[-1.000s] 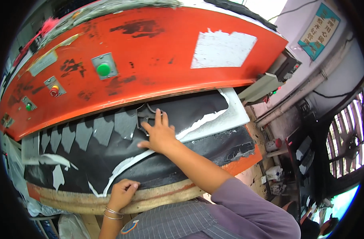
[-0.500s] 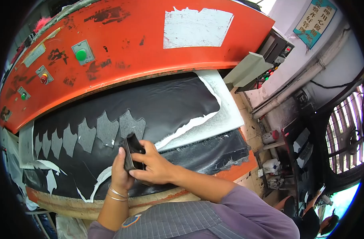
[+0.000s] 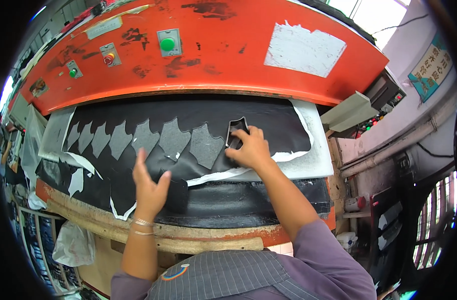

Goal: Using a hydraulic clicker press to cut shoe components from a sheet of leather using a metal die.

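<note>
A black leather-like sheet (image 3: 268,112) with torn white edges lies on a whitish board (image 3: 308,162). Across it runs a row of several grey pointed shapes (image 3: 175,138); whether they are holes or pieces I cannot tell. At the right end of that row stands a metal cutting die (image 3: 237,123), its narrow walls upright on the sheet. My right hand (image 3: 252,149) grips the die from the near side, thumb and fingers around its walls. My left hand (image 3: 151,187) hovers over the near part of the sheet, thumb and fingers apart, holding nothing.
An orange machine beam (image 3: 228,50) with a green button (image 3: 167,44) and a red knob (image 3: 109,59) spans the far side. A worn wooden edge (image 3: 188,240) borders the table near me. A white plastic bag (image 3: 74,243) hangs at lower left.
Both hands were together on the die. My left hand has let go and opened; my right hand has carried the die right, to the end of the row. The view has turned.
</note>
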Action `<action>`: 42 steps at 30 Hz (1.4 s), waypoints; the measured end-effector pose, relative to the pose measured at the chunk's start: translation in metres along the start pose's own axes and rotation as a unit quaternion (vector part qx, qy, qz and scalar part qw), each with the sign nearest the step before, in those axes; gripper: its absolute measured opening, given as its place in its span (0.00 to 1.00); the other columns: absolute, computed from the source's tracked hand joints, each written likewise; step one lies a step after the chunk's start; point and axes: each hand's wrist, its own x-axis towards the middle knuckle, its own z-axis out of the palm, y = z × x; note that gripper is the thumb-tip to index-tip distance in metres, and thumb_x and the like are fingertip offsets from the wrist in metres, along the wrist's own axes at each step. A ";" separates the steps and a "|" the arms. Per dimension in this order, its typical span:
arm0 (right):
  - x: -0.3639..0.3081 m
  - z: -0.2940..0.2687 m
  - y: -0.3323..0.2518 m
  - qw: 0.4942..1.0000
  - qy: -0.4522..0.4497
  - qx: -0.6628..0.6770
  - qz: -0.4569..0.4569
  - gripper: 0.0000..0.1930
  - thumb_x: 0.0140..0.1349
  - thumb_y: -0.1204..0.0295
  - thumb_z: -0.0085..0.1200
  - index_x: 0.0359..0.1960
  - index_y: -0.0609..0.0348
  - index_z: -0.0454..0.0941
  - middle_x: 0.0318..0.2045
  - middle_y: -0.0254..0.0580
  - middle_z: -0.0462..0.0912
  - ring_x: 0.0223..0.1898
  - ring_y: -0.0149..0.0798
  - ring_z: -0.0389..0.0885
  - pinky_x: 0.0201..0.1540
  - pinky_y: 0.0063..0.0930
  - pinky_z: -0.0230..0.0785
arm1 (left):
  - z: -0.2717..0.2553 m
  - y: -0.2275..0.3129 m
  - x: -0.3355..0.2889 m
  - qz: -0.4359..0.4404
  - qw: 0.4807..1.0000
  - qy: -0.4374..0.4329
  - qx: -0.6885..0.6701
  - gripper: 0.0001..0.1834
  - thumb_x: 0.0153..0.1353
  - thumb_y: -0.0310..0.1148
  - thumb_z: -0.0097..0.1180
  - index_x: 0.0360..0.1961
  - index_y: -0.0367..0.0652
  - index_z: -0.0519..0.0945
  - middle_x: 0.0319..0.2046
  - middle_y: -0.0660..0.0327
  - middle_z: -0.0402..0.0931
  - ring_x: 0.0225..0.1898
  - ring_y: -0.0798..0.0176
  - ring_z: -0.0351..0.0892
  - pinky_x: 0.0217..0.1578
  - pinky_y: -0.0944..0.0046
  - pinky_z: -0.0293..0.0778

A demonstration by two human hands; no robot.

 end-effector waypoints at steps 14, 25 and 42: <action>0.001 0.012 0.061 0.994 0.005 -0.009 -0.107 0.40 0.36 0.45 0.70 0.54 0.47 0.75 0.60 0.63 0.66 0.69 0.56 0.54 0.66 0.56 0.41 | 0.153 -0.006 0.064 0.101 0.975 -0.189 -0.053 0.33 0.54 0.28 0.50 0.61 0.37 0.56 0.59 0.55 0.71 0.62 0.52 0.65 0.67 0.48 0.45; -0.021 0.006 0.027 0.997 0.070 -0.004 -0.032 0.54 0.38 0.43 0.69 0.68 0.47 0.57 0.67 0.65 0.51 0.70 0.58 0.46 0.67 0.55 0.40 | 0.087 -0.055 0.088 0.028 0.975 -0.080 -0.203 0.33 0.54 0.30 0.59 0.62 0.37 0.64 0.61 0.46 0.65 0.66 0.47 0.60 0.64 0.55 0.57; 0.120 -0.027 -0.223 0.942 0.198 0.187 -0.198 0.19 0.57 0.58 0.59 0.39 0.56 0.67 0.23 0.47 0.80 0.26 0.56 0.80 0.27 0.48 0.70 | -0.248 -0.222 0.258 -0.074 0.978 0.162 -0.109 0.29 0.63 0.31 0.48 0.65 0.33 0.63 0.66 0.47 0.58 0.66 0.58 0.60 0.63 0.64 0.57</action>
